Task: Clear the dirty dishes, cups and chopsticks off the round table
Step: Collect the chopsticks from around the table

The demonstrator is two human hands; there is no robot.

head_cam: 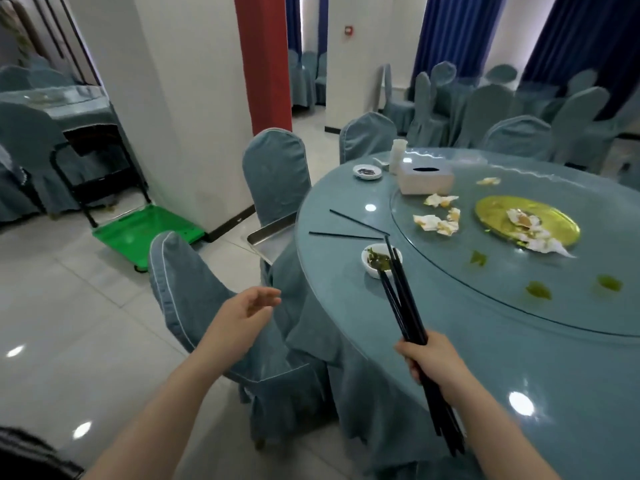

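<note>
Right hand (431, 362) grips bundle of black chopsticks (405, 306) over round teal worktop (519, 341) edge; left hand (249, 310) loose-fingered, empty, off the worktop above teal-covered chair (194, 289).

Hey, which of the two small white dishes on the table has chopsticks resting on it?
The small bowl with green scraps, nearest the right hand; the bundle of black chopsticks that hand grips crosses its rim. The far saucer by the tissue box holds only dark bits.
</note>
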